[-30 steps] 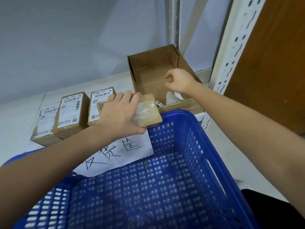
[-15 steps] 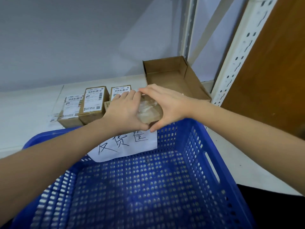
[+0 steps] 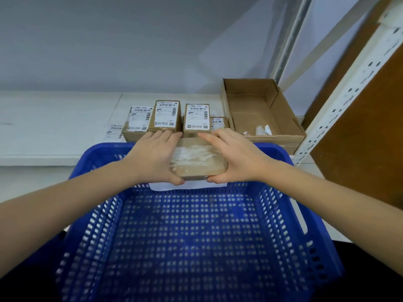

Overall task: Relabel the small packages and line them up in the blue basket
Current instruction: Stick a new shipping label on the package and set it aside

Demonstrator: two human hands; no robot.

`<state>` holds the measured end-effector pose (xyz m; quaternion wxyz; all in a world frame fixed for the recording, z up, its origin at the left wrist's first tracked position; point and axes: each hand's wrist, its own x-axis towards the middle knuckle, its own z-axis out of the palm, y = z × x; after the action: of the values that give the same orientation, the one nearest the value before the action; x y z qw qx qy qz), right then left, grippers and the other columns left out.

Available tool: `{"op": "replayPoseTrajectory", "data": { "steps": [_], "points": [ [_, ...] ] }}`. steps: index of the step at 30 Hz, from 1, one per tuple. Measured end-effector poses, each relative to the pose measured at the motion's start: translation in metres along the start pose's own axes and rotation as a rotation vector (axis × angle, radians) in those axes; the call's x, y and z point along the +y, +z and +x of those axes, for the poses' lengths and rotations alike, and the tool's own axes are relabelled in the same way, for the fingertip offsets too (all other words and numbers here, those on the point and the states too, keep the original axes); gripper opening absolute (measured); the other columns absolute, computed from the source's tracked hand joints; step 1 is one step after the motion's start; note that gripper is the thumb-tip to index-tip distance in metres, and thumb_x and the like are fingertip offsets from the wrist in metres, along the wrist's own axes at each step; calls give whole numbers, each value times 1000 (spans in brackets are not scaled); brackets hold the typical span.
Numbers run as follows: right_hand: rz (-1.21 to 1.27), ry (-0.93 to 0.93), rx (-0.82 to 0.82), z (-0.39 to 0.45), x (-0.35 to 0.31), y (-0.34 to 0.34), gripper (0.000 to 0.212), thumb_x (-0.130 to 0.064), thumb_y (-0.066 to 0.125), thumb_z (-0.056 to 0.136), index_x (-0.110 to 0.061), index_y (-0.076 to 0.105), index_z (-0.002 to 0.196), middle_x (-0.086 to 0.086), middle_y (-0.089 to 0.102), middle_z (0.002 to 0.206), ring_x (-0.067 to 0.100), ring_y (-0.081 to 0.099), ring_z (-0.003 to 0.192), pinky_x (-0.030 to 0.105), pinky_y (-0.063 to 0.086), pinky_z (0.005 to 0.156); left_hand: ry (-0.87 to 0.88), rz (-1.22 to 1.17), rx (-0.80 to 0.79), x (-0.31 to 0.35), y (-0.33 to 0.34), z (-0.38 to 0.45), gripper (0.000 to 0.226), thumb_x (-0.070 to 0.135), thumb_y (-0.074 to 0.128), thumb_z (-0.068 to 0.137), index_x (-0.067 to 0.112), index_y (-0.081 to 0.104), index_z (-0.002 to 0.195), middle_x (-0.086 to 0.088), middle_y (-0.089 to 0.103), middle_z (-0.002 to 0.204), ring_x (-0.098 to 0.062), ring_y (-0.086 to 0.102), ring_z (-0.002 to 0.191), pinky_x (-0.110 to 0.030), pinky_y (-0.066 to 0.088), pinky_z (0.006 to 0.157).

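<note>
Head: pkg [image 3: 199, 161] betw. both hands' fingers [image 3: 165, 136] (thumbs under).

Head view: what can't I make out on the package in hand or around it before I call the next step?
- Held package: side faces covered by left hand and right hand; top is glare and torn residue, new label undeterminable.
- Paper sign on blue basket: mostly hidden behind the package.
- Labelled boxes: print too small.
- Basket's near edge: cut off by frame.

Surface: white shelf [image 3: 54, 125].
Back centre: labelled packages [image 3: 166, 115] side by side.
Right: open cardboard box [image 3: 281, 114].
Front: blue basket [image 3: 277, 153].
Left: loose label [image 3: 114, 129].
</note>
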<state>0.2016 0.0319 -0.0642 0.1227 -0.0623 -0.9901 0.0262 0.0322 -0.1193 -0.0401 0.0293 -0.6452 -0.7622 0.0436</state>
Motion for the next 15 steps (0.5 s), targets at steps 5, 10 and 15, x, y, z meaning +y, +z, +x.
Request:
{"op": "replayPoseTrajectory", "data": {
  "steps": [5, 10, 15],
  "points": [
    [-148, -86, -39, 19, -31, 1, 89, -64, 64, 68, -18, 41, 141, 14, 51, 124, 29, 50, 111, 41, 42, 92, 28, -73, 33, -26, 1, -24, 108, 66, 75, 57, 11, 36, 141, -2, 50, 126, -19, 46, 116, -31, 35, 100],
    [-158, -125, -138, 42, -61, 10, 83, -60, 66, 71, -23, 40, 142, 22, 45, 133, 34, 50, 113, 43, 44, 90, 43, -72, 80, -60, 11, -44, 105, 58, 82, 50, 7, 46, 134, -7, 55, 121, -25, 52, 110, -35, 39, 93],
    [-189, -101, -150, 67, -79, 20, 81, -65, 59, 70, -25, 44, 139, 22, 47, 133, 34, 51, 110, 41, 45, 85, 70, -90, 159, -87, 20, -55, 100, 49, 86, 45, 3, 53, 127, -10, 59, 113, -29, 56, 102, -35, 43, 84]
  ]
}}
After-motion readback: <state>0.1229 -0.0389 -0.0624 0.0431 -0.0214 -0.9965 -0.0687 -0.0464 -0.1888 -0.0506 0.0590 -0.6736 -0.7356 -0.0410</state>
